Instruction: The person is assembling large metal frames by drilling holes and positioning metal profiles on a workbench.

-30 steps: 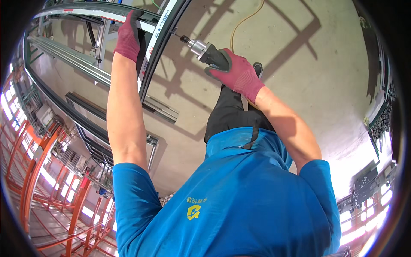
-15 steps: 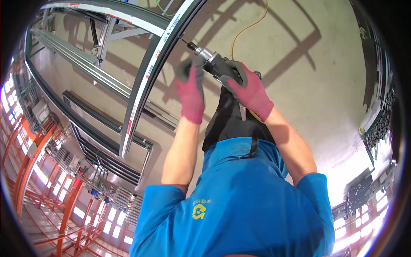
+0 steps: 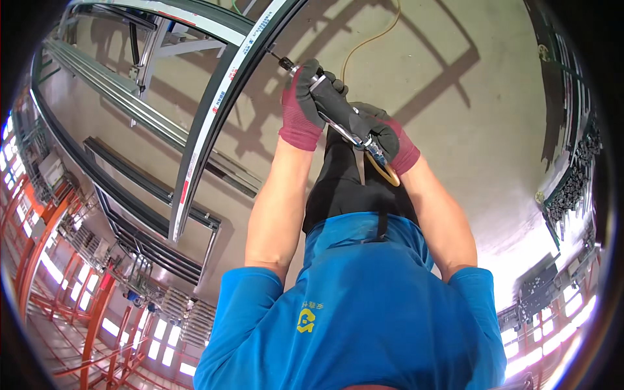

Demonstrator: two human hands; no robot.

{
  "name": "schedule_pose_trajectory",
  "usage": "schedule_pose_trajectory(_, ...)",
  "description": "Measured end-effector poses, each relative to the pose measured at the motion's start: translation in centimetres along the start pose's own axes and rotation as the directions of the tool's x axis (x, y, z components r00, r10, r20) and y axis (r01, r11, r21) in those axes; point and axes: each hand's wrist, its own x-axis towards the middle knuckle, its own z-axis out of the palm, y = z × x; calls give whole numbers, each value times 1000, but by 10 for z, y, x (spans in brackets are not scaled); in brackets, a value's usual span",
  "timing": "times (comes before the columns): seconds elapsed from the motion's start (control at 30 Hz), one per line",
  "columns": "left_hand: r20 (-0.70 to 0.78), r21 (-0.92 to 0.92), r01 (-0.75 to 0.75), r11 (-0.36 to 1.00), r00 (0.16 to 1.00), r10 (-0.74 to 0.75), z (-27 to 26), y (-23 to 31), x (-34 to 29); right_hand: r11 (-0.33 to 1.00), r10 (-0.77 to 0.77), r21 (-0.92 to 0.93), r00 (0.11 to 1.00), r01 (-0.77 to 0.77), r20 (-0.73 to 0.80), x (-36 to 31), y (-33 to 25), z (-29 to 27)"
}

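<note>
An air drill (image 3: 335,101) with a dark body and a silver front points up and left in front of me. My left hand (image 3: 303,104), in a maroon and grey work glove, is wrapped round its front part behind the chuck (image 3: 286,64). At the rear end, beside the hose fitting, my gloved right hand (image 3: 385,133) is closed on the tool. The thin bit reaches the side of a dark frame profile (image 3: 224,107) with a white film strip; whether it touches or has entered the profile, I cannot tell.
A yellowish air hose (image 3: 354,49) curves over the floor (image 3: 500,130). Left of me, long metal bars (image 3: 117,91) and dark frame pieces (image 3: 140,172) lie below the profile. Orange racks (image 3: 97,325) stand at the far left, and bundled profiles (image 3: 572,175) at the right.
My left hand has moved from beside the drill to a hold round its front. The right hand has shifted back to the drill's rear end, showing more of its body.
</note>
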Motion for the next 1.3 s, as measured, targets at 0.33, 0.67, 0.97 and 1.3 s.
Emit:
schedule_pose_trajectory(0.33,2,71,-236,969,972,237,0,14,8,274,-338,-961,932,-38,-133,1,-24,63)
schedule_pose_trajectory(0.67,-41,-46,-347,937,938,346,-4,27,25,241,-403,-970,906,-30,-129,11,-19,61)
schedule_pose_trajectory(0.97,-16,-120,-329,936,944,330,-17,29,28,468,-326,-884,931,11,-161,-2,-29,69)
schedule_pose_trajectory(1.3,119,-147,-330,932,930,348,-22,31,39,401,-365,-914,926,60,-100,-8,-28,50)
